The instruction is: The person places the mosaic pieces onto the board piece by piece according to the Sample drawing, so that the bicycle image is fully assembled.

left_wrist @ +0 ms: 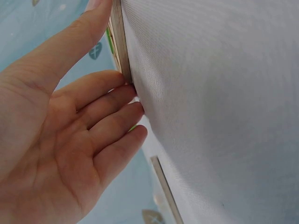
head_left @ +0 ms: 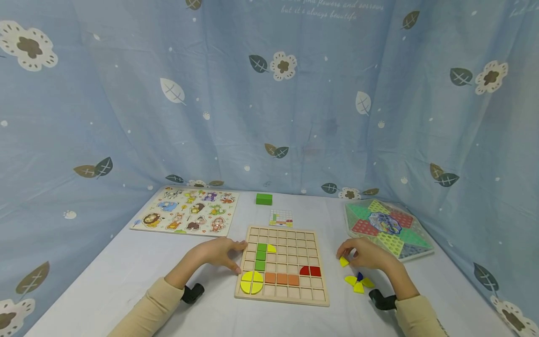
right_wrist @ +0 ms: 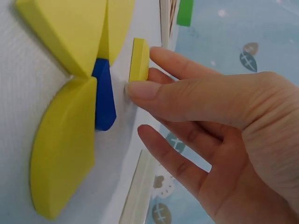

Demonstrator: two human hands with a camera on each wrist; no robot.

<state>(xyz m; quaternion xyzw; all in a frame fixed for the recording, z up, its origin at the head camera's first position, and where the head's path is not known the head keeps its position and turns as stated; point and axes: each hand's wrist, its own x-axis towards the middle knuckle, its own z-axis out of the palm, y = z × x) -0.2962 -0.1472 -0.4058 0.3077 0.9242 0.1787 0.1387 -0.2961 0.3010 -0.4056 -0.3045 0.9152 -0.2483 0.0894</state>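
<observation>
A wooden grid board (head_left: 281,258) lies on the table, holding green squares (head_left: 261,256), orange squares (head_left: 282,279), red pieces (head_left: 315,271), a single yellow quarter circle (head_left: 272,248) and a yellow circle (head_left: 251,282) made of quarters. At the board's left edge, my left hand (head_left: 221,251) touches the frame with thumb and fingertips, fingers extended. To the right of the board, my right hand (head_left: 366,254) pinches a yellow quarter-circle piece (right_wrist: 139,60) between thumb and fingers, just above the cloth. Loose yellow pieces (head_left: 358,287) and a blue piece (head_left: 360,276) lie near it.
Behind the board lie a small pattern card (head_left: 280,218) and a green block (head_left: 264,200). An animal puzzle board (head_left: 191,210) is at the back left. A colourful star-patterned game board (head_left: 389,227) sits at the right. A blue curtain (head_left: 269,117) hangs behind the table.
</observation>
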